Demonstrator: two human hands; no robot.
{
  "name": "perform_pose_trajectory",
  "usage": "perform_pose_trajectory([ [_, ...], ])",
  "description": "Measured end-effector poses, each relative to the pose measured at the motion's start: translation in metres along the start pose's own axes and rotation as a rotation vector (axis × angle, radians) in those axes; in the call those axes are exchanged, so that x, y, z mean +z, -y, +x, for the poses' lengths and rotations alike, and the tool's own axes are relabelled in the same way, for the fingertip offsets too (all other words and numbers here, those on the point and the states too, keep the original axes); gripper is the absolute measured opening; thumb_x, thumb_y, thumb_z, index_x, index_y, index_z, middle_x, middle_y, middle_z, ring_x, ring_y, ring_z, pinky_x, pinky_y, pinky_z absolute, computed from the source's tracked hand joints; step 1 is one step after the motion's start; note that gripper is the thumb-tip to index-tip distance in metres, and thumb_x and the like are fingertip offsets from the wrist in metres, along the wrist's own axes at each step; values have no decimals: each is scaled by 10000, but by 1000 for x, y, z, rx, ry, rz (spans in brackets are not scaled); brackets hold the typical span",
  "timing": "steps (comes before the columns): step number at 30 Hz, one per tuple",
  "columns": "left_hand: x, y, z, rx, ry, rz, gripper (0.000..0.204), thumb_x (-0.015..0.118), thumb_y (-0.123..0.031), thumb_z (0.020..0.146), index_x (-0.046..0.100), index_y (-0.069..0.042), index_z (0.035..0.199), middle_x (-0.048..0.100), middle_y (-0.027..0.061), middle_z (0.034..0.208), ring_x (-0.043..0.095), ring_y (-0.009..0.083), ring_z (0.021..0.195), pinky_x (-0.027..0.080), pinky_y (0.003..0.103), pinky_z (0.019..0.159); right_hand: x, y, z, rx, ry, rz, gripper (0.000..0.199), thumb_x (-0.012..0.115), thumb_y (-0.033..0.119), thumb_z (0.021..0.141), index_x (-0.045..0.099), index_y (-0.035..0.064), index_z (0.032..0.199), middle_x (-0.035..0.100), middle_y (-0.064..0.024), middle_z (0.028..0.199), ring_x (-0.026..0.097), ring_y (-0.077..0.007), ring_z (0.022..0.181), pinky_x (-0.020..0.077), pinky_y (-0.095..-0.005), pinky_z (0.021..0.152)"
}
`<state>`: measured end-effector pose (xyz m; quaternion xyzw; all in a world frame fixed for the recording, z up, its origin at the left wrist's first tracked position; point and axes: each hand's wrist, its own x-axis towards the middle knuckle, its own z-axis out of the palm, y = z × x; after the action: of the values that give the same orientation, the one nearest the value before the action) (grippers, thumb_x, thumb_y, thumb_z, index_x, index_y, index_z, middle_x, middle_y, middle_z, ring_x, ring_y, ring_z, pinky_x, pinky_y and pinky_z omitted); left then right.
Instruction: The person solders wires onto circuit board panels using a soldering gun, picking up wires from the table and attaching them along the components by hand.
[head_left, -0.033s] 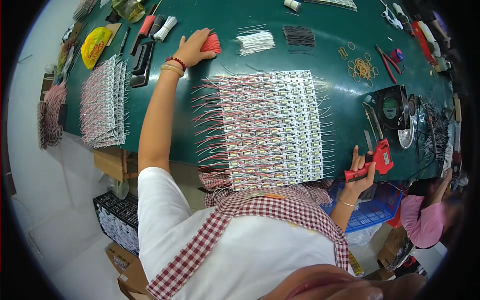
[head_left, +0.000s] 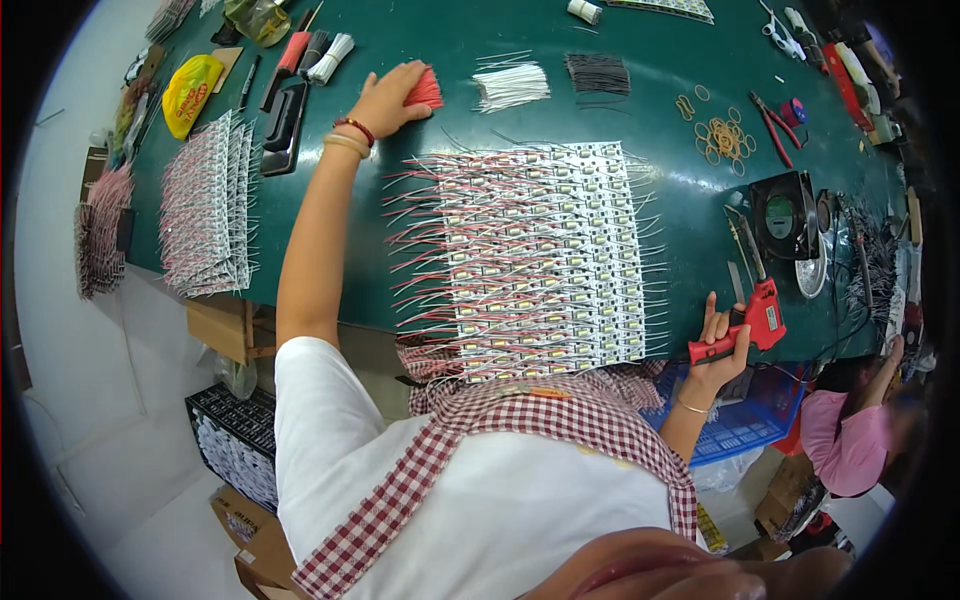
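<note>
A dark green counter (head_left: 690, 200) fills the upper part of the view, with pale floor along its left side. At far left, a stack of wired strips hangs over the counter's end, and beside it a fanned stack of white circuit strips with red leads (head_left: 205, 210) lies near the front edge. Behind that sit a yellow bag (head_left: 190, 90) and a black tray. The left hand (head_left: 385, 98) reaches well across the counter, its grip closed over a bundle of short red wires (head_left: 426, 92) resting on the surface; bracelets circle the wrist. Just right of that bundle lie a bundle of white wires (head_left: 510, 85) and then a bundle of black wires (head_left: 598, 73). A large sheet of white circuit strips in rows (head_left: 540, 255), red and white leads sticking out both sides, occupies the centre in front of the person. Further right, loose rubber bands (head_left: 725, 138) and red-handled pliers lie scattered. The right hand (head_left: 722, 345) is at the front edge, its grip wrapped around the handle of a red soldering gun (head_left: 752, 320), tip pointing away. A small black fan (head_left: 785, 215) stands behind it. A person in pink sits at lower right.
</note>
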<state>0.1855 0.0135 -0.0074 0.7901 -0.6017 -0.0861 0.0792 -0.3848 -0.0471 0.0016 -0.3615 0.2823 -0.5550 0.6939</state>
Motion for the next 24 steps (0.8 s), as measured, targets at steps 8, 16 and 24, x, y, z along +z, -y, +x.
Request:
perform_pose_trajectory([
  [8, 30, -19, -16, 86, -393, 190, 488, 491, -154, 930, 369, -75, 1396, 415, 152, 1410, 370, 319, 1319, 266, 478, 1082, 7, -5, 4, -5, 13, 12, 323, 440, 268, 963, 484, -7, 1125, 442, -40, 605, 441, -131, 505, 290, -434, 1086],
  [16, 32, -23, -1, 237, -427, 35, 376, 475, -80, 883, 509, -33, 1254, 577, 140, 1210, 493, 340, 1166, 364, 451, 988, 9, -6, 4, -10, -130, 86, 307, 525, 240, 919, 509, -19, 1081, 463, -40, 571, 480, -160, 483, 411, -445, 1000],
  [24, 32, -25, -14, 82, -371, 101, 308, 528, -96, 896, 569, 9, 1182, 574, 215, 1225, 547, 347, 1147, 424, 422, 987, 13, 7, -4, -36, -105, 62, 262, 544, 242, 909, 524, 9, 1028, 513, -57, 554, 520, -156, 485, 435, -433, 968],
])
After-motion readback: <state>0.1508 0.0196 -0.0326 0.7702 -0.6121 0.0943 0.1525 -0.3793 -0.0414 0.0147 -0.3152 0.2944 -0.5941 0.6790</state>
